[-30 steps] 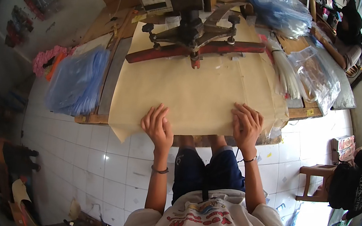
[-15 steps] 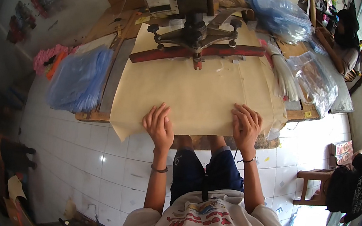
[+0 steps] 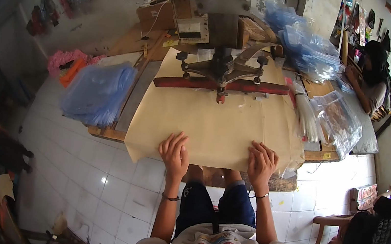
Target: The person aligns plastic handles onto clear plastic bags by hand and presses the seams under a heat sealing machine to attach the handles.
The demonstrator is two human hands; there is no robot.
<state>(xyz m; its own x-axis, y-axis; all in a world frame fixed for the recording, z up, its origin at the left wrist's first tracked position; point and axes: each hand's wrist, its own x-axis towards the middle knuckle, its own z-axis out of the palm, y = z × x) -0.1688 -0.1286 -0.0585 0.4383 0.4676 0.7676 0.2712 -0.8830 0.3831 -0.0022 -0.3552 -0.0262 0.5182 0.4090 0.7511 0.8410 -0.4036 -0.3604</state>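
A wide tan sheet (image 3: 210, 124) covers the middle of the work table and hangs a little over its front edge. My left hand (image 3: 174, 154) rests on the sheet near its front left, fingers extended. Toward the front right lies my right hand (image 3: 262, 164), its fingers also extended on the sheet. Neither hand has anything in its grasp. Beyond both hands, a dark metal press frame with a long red bar (image 3: 176, 82) spans the back of the sheet.
Blue plastic sheets (image 3: 98, 92) lie at left beside pink and orange material. Clear plastic bags (image 3: 337, 116) and pale strips (image 3: 306, 118) are at right. A bluish plastic pile (image 3: 309, 45) sits behind. Another person (image 3: 376, 79) is at the far right; a brown stool (image 3: 333, 220) stands lower right.
The head view has tilted upward, so the table, press and hands appear lower in the picture. Both hands remain on the front part of the sheet.
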